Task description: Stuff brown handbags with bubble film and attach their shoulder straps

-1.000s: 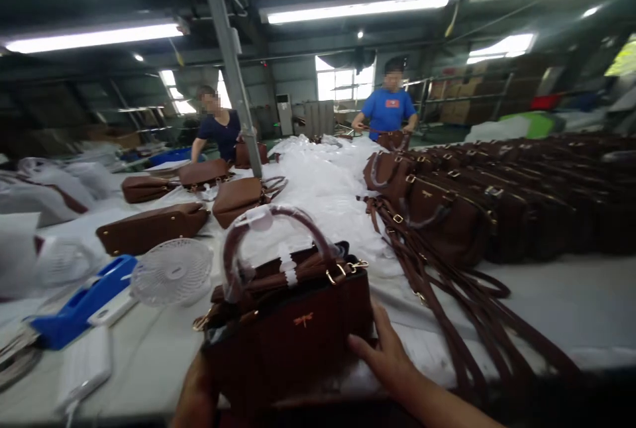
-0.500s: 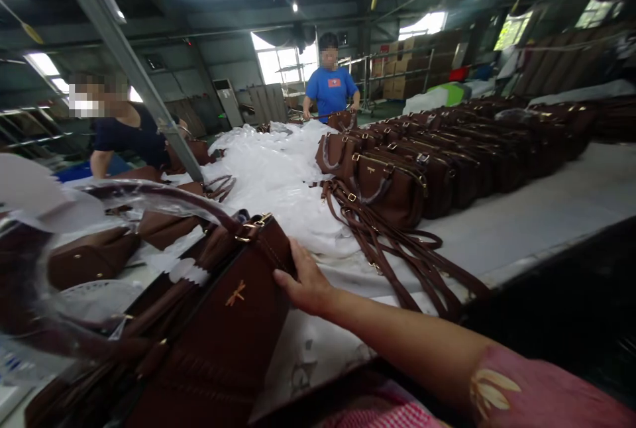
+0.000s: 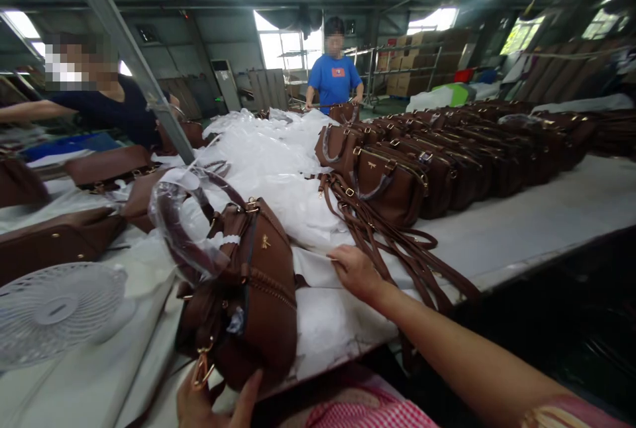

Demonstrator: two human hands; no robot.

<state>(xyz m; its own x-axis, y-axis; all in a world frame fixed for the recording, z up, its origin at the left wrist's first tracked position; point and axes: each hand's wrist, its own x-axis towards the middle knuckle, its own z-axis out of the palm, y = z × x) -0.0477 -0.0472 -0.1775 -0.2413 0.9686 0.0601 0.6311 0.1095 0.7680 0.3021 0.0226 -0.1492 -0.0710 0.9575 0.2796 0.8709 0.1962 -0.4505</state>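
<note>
A brown handbag (image 3: 271,282) with a gold dragonfly emblem stands tilted at the table's front edge, its handles wrapped in clear plastic. At its lower end my left hand (image 3: 216,401) grips the bag from below, thumb on the near side, beside a gold clasp (image 3: 201,370). My right hand (image 3: 355,272) is to the right of the bag, away from it, with fingers pinched together over the white table cover; what they hold, if anything, is too small to make out. Just beyond it lies a bundle of brown straps (image 3: 392,242).
Rows of brown bags (image 3: 462,156) fill the right of the table (image 3: 536,216). White plastic wrapping (image 3: 268,150) is heaped in the middle. A white fan (image 3: 59,312) is at left, near a metal post (image 3: 129,50). Two people stand beyond.
My right hand has let go of the bag's side and moved right. The bag has turned more upright and its handles have swung inward. My left hand has come into view at its bottom.
</note>
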